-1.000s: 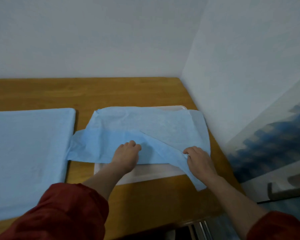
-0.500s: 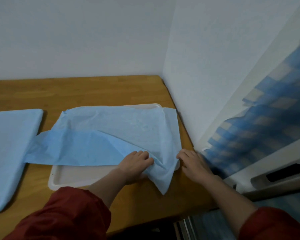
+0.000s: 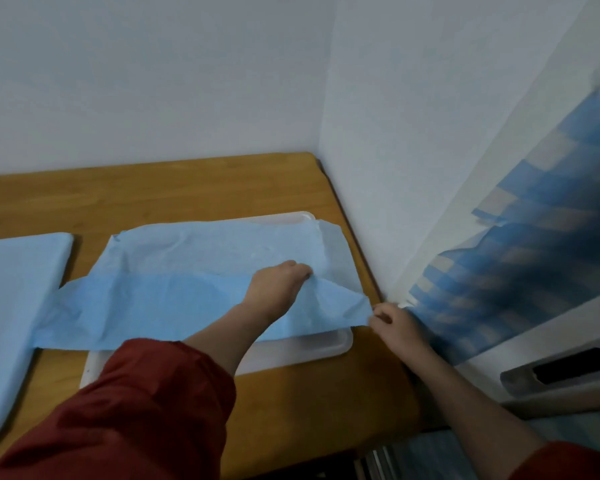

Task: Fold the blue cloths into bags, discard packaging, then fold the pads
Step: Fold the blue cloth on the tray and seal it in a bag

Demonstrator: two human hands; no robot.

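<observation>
Blue cloth (image 3: pixel 174 299), thin and creased, lies spread across a white tray (image 3: pixel 326 348) near the right end of a wooden desk (image 3: pixel 153 192), its near edge doubled over into a darker band that trails off the tray to the left. The left hand (image 3: pixel 274 285) rests on the cloth's right part, fingers curled into a fold, so its grip seems closed on the fabric, though blur makes this hard to confirm. The right hand (image 3: pixel 392 323) pinches the cloth's loose right corner just beyond the tray's edge. This looks like an early fold: the cloth is far from a compact bundle, and no bag or packaging is in view. A second pale blue sheet (image 3: pixel 14 306) lies flat at the left, untouched. A blue checked fabric (image 3: pixel 534 271) hangs at the right.
</observation>
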